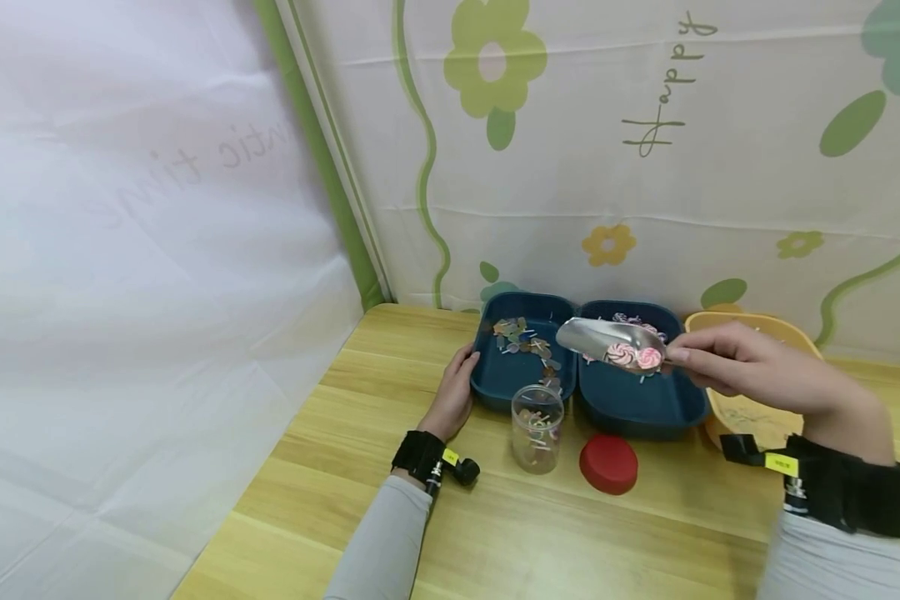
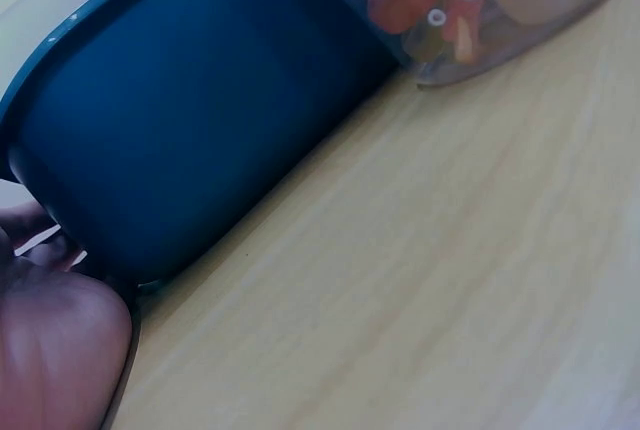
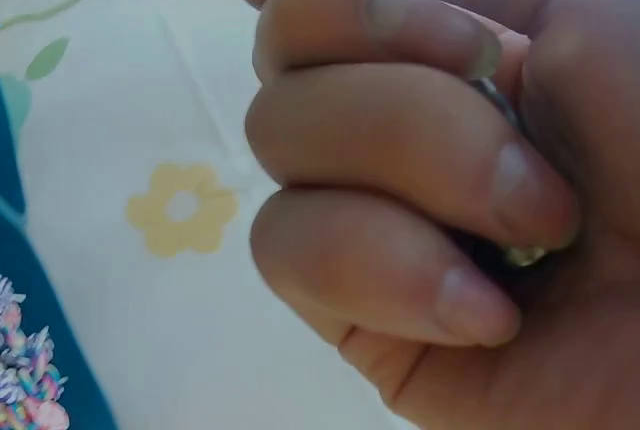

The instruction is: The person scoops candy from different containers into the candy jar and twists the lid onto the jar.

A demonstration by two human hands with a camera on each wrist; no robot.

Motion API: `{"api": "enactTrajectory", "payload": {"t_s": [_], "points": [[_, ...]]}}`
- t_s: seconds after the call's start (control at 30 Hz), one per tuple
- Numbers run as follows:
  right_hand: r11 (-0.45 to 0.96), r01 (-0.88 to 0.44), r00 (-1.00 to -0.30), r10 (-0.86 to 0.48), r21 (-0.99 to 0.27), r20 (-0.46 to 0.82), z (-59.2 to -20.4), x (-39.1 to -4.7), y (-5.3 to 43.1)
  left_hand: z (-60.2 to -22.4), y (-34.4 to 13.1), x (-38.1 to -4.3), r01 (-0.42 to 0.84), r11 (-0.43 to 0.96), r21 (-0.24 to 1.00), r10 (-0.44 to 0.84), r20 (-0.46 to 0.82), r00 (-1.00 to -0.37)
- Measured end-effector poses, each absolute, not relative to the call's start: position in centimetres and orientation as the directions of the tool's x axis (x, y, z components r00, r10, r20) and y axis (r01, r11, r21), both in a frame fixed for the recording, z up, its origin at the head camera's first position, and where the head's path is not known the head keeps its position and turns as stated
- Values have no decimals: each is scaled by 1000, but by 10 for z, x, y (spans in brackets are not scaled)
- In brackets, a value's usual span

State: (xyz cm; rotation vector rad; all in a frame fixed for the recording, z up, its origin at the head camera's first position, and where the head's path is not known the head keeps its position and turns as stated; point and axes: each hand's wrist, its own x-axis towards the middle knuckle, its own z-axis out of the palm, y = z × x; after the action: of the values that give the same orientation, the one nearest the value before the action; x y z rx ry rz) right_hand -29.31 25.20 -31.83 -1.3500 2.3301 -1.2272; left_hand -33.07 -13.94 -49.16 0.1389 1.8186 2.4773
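Note:
My right hand (image 1: 742, 367) grips the handle of a metal scoop (image 1: 587, 335), held above the middle blue bin (image 1: 637, 412). Pink-and-white swirl lollipops (image 1: 621, 356) lie in the scoop. In the right wrist view the fingers (image 3: 400, 140) curl round the handle, most of which they hide. My left hand (image 1: 450, 398) rests against the outer left side of the left blue bin (image 1: 506, 379), its fingers along the wall. Close in front of that bin stands a clear plastic jar (image 1: 536, 454), upright and without a lid, with small colourful pieces inside.
A red round lid (image 1: 609, 464) lies right of the jar. The left bin holds small candies (image 1: 517, 333) on sticks; more candies lie in the middle bin. A yellow bin (image 1: 765, 417) stands at the right, partly behind my right hand. A patterned curtain (image 1: 540, 183) hangs behind the table.

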Motion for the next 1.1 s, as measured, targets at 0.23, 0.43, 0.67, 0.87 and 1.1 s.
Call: {"api": "enactTrajectory", "payload": {"t_s": [0.23, 0.43, 0.67, 0.87, 1.1], "points": [[357, -684, -580, -795, -636, 178, -301, -272, 237, -491, -140, -331, 1, -300, 954, 107, 35, -994], [428, -673, -611, -781, -603, 127, -298, -268, 219, -491, -140, -331, 3, -300, 954, 103, 35, -994], [435, -647, -608, -790, -627, 79, -298, -266, 206, -491, -139, -331, 9, -295, 956, 99, 40, -994], [462, -642, -633, -770, -611, 83, -297, -263, 207, -491, -139, -331, 14, -282, 959, 106, 46, -993], [519, -665, -681, -717, -537, 149, -298, -261, 216, -492, -140, -332, 16, -276, 961, 98, 44, -994]]}}
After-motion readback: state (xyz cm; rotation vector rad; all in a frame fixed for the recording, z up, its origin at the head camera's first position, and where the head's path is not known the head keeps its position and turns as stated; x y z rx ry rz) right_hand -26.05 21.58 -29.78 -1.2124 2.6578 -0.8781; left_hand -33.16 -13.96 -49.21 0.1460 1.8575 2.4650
